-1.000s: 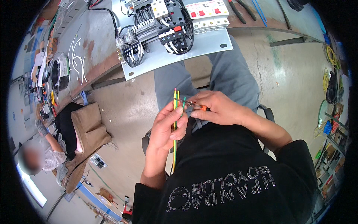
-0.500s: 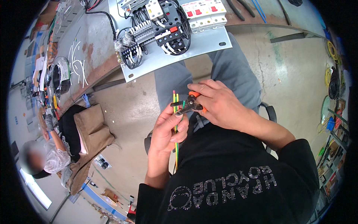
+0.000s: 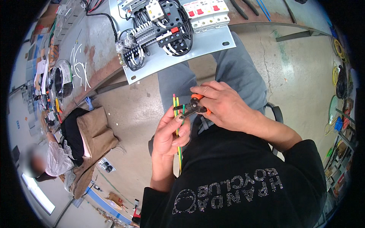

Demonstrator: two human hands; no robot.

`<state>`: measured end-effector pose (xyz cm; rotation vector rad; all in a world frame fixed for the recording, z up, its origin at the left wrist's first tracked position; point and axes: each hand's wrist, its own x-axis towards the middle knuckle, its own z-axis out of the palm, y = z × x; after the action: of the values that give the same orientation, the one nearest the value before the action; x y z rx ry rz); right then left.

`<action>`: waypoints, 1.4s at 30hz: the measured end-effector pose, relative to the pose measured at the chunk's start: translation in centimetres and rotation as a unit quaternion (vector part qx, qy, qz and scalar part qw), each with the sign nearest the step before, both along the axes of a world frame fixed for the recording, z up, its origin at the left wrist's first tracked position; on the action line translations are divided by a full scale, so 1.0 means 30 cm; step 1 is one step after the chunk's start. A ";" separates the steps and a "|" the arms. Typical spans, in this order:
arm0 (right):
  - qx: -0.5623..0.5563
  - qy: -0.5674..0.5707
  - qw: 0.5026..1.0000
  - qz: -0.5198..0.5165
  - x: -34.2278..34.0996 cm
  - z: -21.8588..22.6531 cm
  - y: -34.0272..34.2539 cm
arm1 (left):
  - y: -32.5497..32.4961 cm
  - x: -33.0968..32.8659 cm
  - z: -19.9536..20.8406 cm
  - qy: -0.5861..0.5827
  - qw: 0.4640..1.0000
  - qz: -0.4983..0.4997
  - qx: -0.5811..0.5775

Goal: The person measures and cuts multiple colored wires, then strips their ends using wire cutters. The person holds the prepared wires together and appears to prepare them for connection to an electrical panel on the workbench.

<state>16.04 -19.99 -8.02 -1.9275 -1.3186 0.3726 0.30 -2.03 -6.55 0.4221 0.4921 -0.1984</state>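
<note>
Several yellow-and-green striped wires (image 3: pixel 179 152) run up through my left hand (image 3: pixel 169 133), which is closed around them. One wire tip ends in pink-red; another shows green. In my right hand (image 3: pixel 224 102) is a wire stripper (image 3: pixel 194 106) with orange handles and dark jaws. The jaws reach across the wires just above my left fingers, and the green-tipped wire stands between them. Whether the jaws are fully closed on that wire, I cannot tell. Both hands are over my lap, nearer to me than the table.
A metal panel (image 3: pixel 152 70) with wired terminal blocks and breakers (image 3: pixel 207 13) overhangs the table edge. Loose white wires (image 3: pixel 80 66) and a black wire coil (image 3: pixel 62 79) lie at left. Another person (image 3: pixel 57 159) sits at far left. Dark-handled pliers (image 3: pixel 243 9) lie at the top.
The hands, wires and wire stripper hold nearly the same pose. The wire tips have shifted slightly left and down. At far left, the other person's arm has moved.
</note>
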 end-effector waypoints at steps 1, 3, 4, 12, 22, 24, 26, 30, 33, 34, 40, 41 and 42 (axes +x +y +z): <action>-0.003 -0.001 1.000 0.000 0.000 -0.002 -0.001 | 0.001 0.000 0.000 0.003 1.000 0.000 0.002; -0.004 -0.005 1.000 0.000 -0.001 -0.002 -0.001 | 0.001 -0.001 0.001 0.008 1.000 0.000 0.004; -0.004 -0.007 1.000 0.000 -0.001 -0.002 -0.001 | 0.001 0.000 0.001 0.008 1.000 0.000 0.004; -0.009 -0.027 1.000 -0.004 -0.008 0.025 0.001 | -0.002 0.007 0.016 0.016 1.000 0.007 0.024; -0.009 0.004 1.000 0.006 -0.011 0.023 0.010 | -0.006 0.017 0.033 0.033 0.996 0.008 0.084; -0.002 0.001 1.000 0.012 -0.005 0.019 0.010 | -0.008 0.020 0.039 0.040 0.994 0.006 0.098; 0.003 0.009 1.000 0.018 -0.006 0.014 0.009 | -0.013 0.020 0.043 0.046 0.993 0.006 0.105; 0.021 0.022 0.999 0.018 -0.010 -0.011 0.009 | -0.012 0.024 0.043 0.029 0.995 0.001 0.097; 0.020 0.013 1.000 0.020 0.003 -0.010 0.004 | -0.011 0.025 0.033 0.016 0.994 -0.008 0.104; 0.015 0.009 1.000 0.022 0.008 -0.008 0.002 | -0.013 0.025 0.030 0.019 0.994 -0.010 0.104; 0.032 0.006 0.999 -0.004 0.017 -0.010 -0.005 | -0.016 0.031 0.040 0.038 0.995 -0.007 0.091; 0.035 0.014 0.999 -0.009 0.016 -0.007 -0.005 | -0.017 0.031 0.043 0.037 0.995 -0.005 0.090; 0.039 0.022 0.999 -0.015 0.014 -0.002 -0.003 | -0.015 0.030 0.044 0.036 0.995 -0.003 0.089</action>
<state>16.45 -20.07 -8.08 -1.8625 -1.2568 0.3408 1.20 -2.50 -5.23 0.5927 0.5813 -0.1760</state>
